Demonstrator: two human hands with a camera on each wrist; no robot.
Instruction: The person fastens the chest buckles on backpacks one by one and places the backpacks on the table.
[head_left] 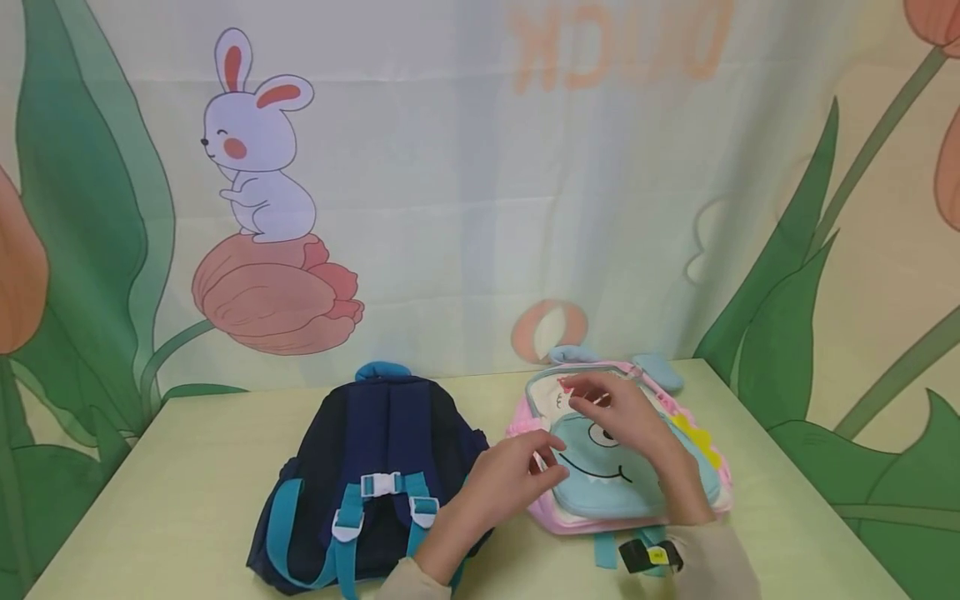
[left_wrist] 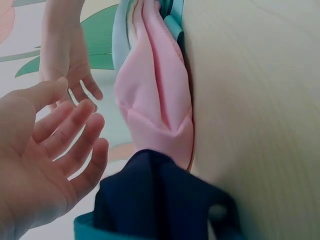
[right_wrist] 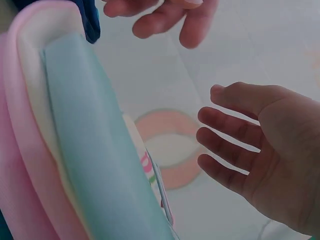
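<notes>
A pink and light-blue child's backpack (head_left: 622, 487) with a one-eyed smiling face lies front side up on the right part of the table. Above it hovers my right hand (head_left: 626, 417), its fingers relaxed and holding nothing. My left hand (head_left: 513, 475) hangs between this bag and a navy backpack (head_left: 386, 433), fingers loosely bent, nothing in them. Straps of teal webbing and a white buckle (head_left: 381, 485) face up on the navy backpack. In the left wrist view, the pink side of the child's backpack (left_wrist: 150, 90) stands apart from both hands.
The pale yellow table (head_left: 187, 467) carries both backpacks side by side. Behind it hangs a curtain (head_left: 435, 208) printed with a rabbit and tulips. Two teal straps (head_left: 606, 550) stick out from the pink bag's near edge. A black device (head_left: 648, 556) sits on the right wrist.
</notes>
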